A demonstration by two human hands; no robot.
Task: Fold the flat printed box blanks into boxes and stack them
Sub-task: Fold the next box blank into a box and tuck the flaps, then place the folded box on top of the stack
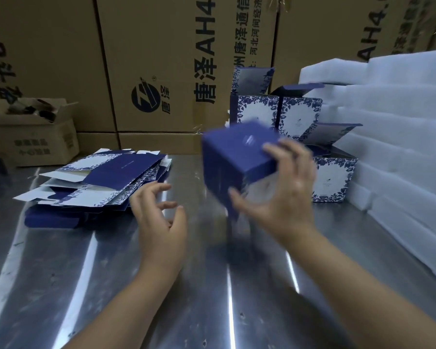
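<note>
My right hand grips a folded dark-blue box above the steel table, fingers over its top edge and thumb under its lower corner; the box is tilted and blurred. My left hand hovers just left of it with fingers loosely spread, holding nothing. A pile of flat blue-and-white printed box blanks lies on the table to the left. Behind the held box stands a stack of folded boxes with blue floral borders, some with lids up; another folded box sits low at the right.
The shiny steel table fills the foreground. White foam sheets are piled along the right side. Large brown printed cartons wall off the back. A small open carton sits at the far left.
</note>
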